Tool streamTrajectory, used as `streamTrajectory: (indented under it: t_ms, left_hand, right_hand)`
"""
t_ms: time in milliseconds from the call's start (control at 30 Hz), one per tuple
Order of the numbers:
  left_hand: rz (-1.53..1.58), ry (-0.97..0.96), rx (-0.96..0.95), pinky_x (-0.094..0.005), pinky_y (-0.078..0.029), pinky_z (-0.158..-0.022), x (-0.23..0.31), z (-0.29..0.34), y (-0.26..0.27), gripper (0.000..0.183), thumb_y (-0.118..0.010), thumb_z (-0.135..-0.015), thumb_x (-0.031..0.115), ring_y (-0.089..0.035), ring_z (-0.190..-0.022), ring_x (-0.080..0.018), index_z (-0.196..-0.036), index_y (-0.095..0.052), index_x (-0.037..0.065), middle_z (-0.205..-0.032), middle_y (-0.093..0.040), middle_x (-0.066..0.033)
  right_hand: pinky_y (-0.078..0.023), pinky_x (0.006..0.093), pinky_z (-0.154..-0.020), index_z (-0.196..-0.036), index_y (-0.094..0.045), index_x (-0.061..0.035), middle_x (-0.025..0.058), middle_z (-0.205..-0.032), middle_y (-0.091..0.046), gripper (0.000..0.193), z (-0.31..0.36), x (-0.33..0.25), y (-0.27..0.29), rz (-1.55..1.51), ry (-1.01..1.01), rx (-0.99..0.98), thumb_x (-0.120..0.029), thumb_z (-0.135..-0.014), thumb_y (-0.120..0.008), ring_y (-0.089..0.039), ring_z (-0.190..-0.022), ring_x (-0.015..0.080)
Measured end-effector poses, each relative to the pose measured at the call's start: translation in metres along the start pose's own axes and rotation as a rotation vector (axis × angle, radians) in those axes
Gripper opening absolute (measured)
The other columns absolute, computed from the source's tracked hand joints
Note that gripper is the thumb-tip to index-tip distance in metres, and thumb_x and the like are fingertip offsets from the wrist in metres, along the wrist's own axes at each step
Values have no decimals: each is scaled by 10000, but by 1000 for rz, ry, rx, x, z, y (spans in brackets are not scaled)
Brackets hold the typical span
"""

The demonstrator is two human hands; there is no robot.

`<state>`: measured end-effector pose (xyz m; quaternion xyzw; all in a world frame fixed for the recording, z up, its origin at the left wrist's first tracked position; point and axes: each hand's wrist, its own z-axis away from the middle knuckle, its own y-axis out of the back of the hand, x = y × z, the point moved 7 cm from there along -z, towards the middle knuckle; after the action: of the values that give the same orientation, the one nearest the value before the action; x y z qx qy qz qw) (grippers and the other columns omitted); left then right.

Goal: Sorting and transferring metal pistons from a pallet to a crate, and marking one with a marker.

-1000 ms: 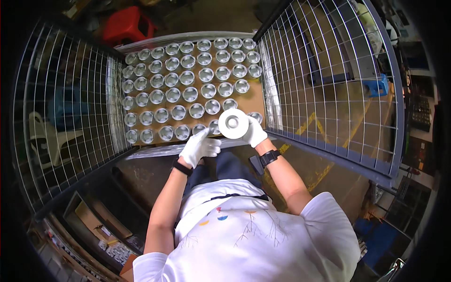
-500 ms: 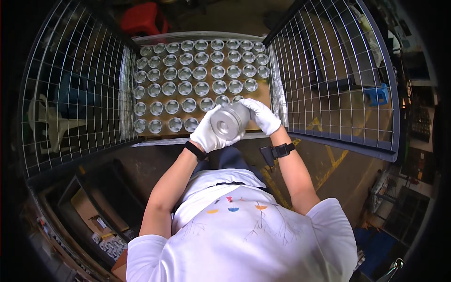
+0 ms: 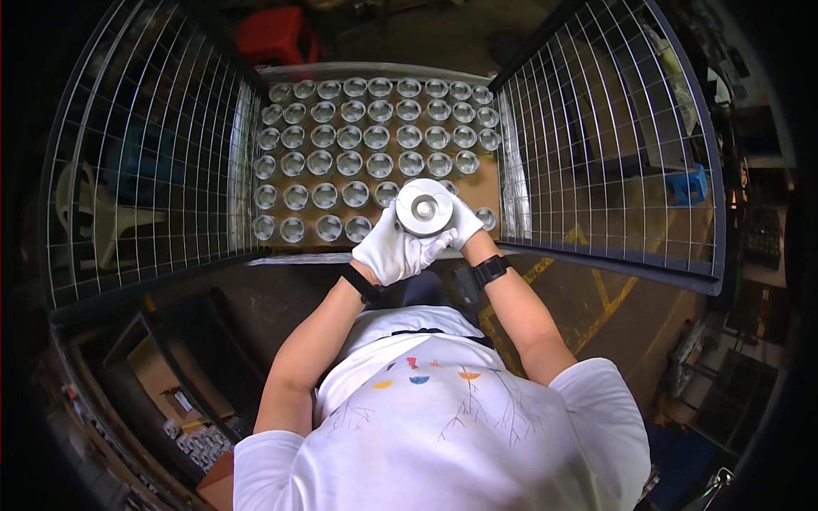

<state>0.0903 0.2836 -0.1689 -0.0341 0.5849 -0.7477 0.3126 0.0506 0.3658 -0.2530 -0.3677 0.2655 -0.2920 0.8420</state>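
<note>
A silver metal piston (image 3: 424, 208) is held up between my two white-gloved hands, its round crown with the recessed bowl facing up. My left hand (image 3: 388, 251) is closed round its left and near side. At its right side my right hand (image 3: 466, 225) grips it too, partly hidden behind the piston, with some fingers meeting the left hand's below. Beyond and beneath them, rows of similar pistons (image 3: 348, 163) stand on a brown cardboard sheet (image 3: 479, 181), open ends up. My hands and the held piston hide part of the nearest rows.
Wire mesh panels flank the load, a left one (image 3: 153, 170) and a right one (image 3: 605, 145), both dark-framed. A red stool (image 3: 274, 36) stands beyond the far edge. Outside the mesh are a blue stool (image 3: 684, 184) at right and a pale chair (image 3: 102, 217) at left.
The piston has turned from tilted, crown toward the lower left, to crown up. My right hand has come down and inward along its side. A standing piston at the front right has come into view.
</note>
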Motion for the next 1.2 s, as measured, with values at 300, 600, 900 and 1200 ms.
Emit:
streamTrajectory:
  t_ms: [300,600,900,1200]
  left_hand:
    - [39,18,-10,-464,-554,-841,12,12,15,663,-256,-972,601,-591,-1110,-386,-1386,-416,109,-1332,-529,-177]
    - [46,135,17,-521,-522,-847,7,8,9,704,-284,-936,667,-564,-1144,-404,-1414,-393,162,-1379,-485,-172]
    - [-107,92,98,-572,-497,-883,9,9,-1,653,-378,-934,620,-541,-1151,-422,-1385,-411,148,-1333,-503,-184]
    - [-22,-82,77,-583,-451,-945,33,-6,41,546,-379,-967,442,-536,-1169,-367,-1349,-437,55,-1321,-518,-161]
  right_hand:
    - [-365,351,-1084,-1307,-487,-75,83,-1341,-536,408,6,14,-23,395,62,-4,-260,-957,-391,-482,-1244,217]
    - [-281,412,-1126,-1307,-487,-105,84,-1377,-493,487,28,8,-20,1165,414,6,-363,-894,-475,-417,-1293,254]
    - [-438,360,-1005,-1225,-566,-72,81,-1212,-613,428,-5,-2,-10,-87,129,-322,-402,-966,-483,-584,-1091,213]
    - [-466,279,-859,-1143,-623,-14,55,-1073,-646,342,19,-34,-8,642,452,-91,-295,-978,-520,-594,-981,139]
